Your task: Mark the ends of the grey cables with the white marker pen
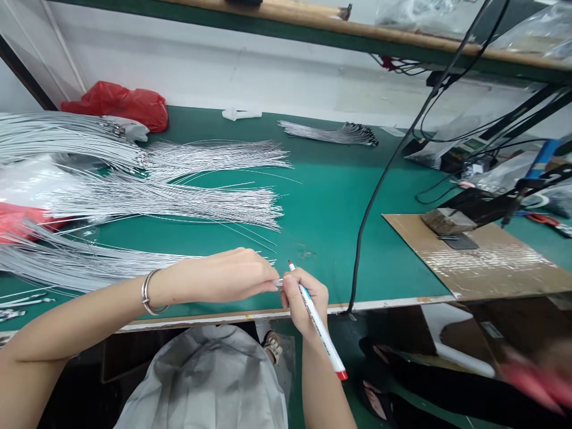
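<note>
My right hand (308, 295) is closed around a white marker (318, 325) with a red tip and a red end, its tip pointing up and away from me. My left hand (239, 274) is closed in a pinch, right beside the right fingers. A small whitish piece (279, 283) shows between the fingertips of both hands; its kind cannot be made out. Behind the left hand lies a bundle of thin grey wires (134, 262), partly covered by my forearm. Another wire bundle (214, 202) spreads out just beyond it on the green tabletop (322, 208).
More wires (223, 156) and a red plastic bag (129, 104) lie at the back left. A smaller bundle (330, 132) rests near the wall. A black cable (379, 185) hangs to the table's front edge. Cardboard (491, 256) lies at right, near a person's legs (447, 387).
</note>
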Demonstrator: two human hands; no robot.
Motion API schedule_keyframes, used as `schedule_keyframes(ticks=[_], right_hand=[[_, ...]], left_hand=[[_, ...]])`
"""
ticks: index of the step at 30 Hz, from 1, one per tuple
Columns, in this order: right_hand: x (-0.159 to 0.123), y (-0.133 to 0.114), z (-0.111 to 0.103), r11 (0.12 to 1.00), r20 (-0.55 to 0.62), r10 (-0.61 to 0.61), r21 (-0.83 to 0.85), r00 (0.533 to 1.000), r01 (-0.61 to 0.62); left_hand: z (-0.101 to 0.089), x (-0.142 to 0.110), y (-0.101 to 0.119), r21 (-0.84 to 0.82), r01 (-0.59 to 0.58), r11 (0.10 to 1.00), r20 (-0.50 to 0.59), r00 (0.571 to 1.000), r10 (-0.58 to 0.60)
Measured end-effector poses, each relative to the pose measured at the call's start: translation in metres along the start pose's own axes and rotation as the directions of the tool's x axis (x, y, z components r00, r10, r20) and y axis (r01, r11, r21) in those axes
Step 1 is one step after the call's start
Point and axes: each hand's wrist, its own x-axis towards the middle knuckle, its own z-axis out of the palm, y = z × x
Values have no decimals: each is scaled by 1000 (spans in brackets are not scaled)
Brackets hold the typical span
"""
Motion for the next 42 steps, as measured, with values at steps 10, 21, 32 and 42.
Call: schedule_keyframes(ticks=[10,21,32,42], right_hand=[[1,9,-6,995,128,-93,50,987,87],[3,6,-5,995,83,-103,6,991,103],[4,2,-5,997,61,-67,-26,996,68],[4,-1,-7,993,128,-112,-23,985,116]], left_hand=[[-7,0,2,-226,1,974,71,997,16],[-3,1,2,-194,25,981,-8,1000,-27],[-1,3,0,-290,79,954,-56,993,-100],[-5,5,-9,-621,197,758,137,980,-142]])
